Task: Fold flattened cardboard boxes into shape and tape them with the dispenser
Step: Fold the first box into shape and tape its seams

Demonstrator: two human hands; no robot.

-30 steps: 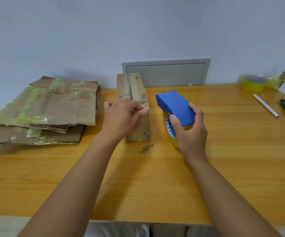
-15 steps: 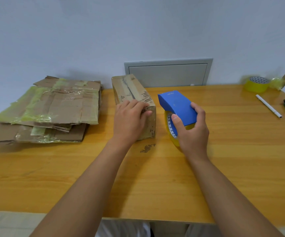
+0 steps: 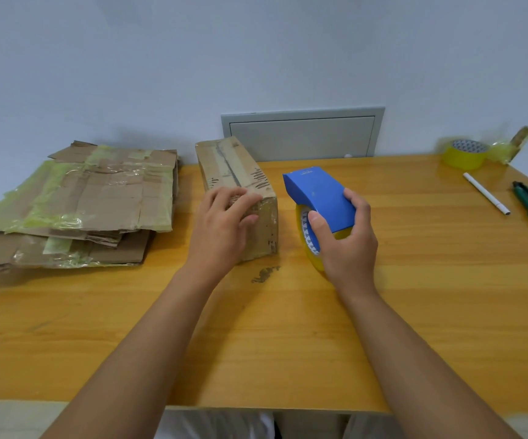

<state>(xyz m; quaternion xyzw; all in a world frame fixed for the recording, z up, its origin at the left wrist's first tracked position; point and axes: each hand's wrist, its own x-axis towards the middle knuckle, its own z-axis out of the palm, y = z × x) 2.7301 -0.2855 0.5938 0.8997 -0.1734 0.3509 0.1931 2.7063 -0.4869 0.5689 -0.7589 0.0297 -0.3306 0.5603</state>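
Dispenser (image 3: 319, 198) in right hand (image 3: 345, 245)

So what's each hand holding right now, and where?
Right hand grips the tape dispenser by its blue cover's near end. Left hand holds nothing; fingers rest atop the folded box.

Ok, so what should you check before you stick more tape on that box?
1. Cardboard box folded into shape on the table: ok.
2. Left hand resting on the box's near end to steady it: ok.
3. Right hand gripping the blue tape dispenser: ok.
4. Dispenser touching the box: not ok, it stands beside it on the table.
5. Loose tape end ready to stick: cannot tell.
6. Box's top seam already fully taped: cannot tell.
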